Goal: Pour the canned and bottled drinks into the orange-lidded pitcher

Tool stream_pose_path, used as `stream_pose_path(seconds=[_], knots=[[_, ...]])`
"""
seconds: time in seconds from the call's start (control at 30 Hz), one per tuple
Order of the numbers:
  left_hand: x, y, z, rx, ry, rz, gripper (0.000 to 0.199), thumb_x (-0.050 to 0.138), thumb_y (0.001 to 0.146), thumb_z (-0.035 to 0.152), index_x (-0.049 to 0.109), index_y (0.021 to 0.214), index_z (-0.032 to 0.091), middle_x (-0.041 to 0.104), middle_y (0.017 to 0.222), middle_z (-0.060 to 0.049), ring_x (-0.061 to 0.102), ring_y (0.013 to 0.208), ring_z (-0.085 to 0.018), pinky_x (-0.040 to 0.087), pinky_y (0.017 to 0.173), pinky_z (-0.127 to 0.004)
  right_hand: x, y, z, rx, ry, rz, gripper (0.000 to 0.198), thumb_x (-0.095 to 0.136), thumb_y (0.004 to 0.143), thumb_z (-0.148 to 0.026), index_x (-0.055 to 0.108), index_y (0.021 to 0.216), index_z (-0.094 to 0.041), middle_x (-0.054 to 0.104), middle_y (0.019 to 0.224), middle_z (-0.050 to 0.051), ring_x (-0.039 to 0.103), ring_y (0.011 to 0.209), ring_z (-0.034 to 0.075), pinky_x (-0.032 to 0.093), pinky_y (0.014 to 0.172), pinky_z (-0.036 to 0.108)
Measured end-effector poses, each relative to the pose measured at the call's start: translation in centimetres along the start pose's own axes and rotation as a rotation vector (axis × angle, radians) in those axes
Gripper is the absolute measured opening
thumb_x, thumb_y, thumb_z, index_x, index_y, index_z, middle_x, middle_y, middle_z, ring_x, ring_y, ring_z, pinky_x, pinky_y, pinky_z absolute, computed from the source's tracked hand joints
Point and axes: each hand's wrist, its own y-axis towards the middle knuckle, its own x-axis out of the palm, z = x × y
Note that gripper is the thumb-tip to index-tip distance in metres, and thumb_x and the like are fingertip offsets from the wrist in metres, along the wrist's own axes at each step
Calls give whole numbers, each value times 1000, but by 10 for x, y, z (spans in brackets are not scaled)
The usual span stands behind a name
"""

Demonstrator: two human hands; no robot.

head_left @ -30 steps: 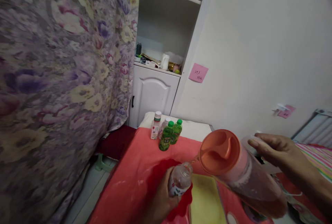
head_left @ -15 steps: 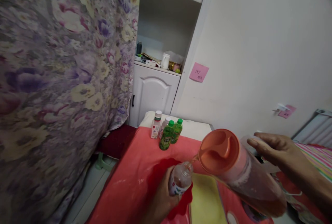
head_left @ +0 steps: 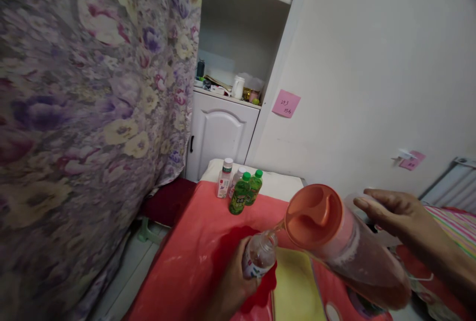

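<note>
My left hand (head_left: 238, 279) is wrapped around a clear plastic bottle (head_left: 259, 256) with a printed label, its uncapped mouth tilted toward the right. Tipped on its side, a large clear pitcher (head_left: 366, 256) with an orange lid (head_left: 313, 217) holds reddish-brown liquid. My right hand (head_left: 390, 212) grips the pitcher by its handle, which my fingers partly hide. A thin stream of liquid runs from the lid's spout into the bottle's mouth. Below the bottle lies a red scalloped mat (head_left: 266, 296), partly covered by my left hand.
Two green-capped bottles (head_left: 240, 194) and two white-capped bottles (head_left: 224, 178) stand together at the back of the coral-covered table (head_left: 178, 256). A yellow cloth or mat (head_left: 295, 286) lies near the front. A floral curtain (head_left: 92, 113) hangs at left; a white cabinet (head_left: 221, 128) stands behind.
Hands, bottle and pitcher keep nearly the same places, and liquid streams in both frames. The view has shifted very slightly.
</note>
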Motion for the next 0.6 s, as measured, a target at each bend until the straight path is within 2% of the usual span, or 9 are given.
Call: stream_pose_path(seconds=[0.17, 0.6], knots=[[-4, 1, -10, 35, -19, -4, 63, 69, 67, 2, 54, 123, 28, 72, 124, -3, 68, 116, -28, 55, 99, -36, 0, 0, 0, 12, -2, -2, 60, 64, 75, -75, 46, 57, -20, 37, 58, -4, 36, 55, 11, 30, 49, 23], [-5, -1, -12, 41, 7, 21, 63, 71, 66, 3, 58, 122, 29, 73, 123, -2, 68, 116, -29, 54, 100, -37, 4, 1, 6, 1, 0, 1, 60, 63, 76, -74, 43, 56, -21, 35, 58, -5, 35, 56, 12, 27, 50, 24]])
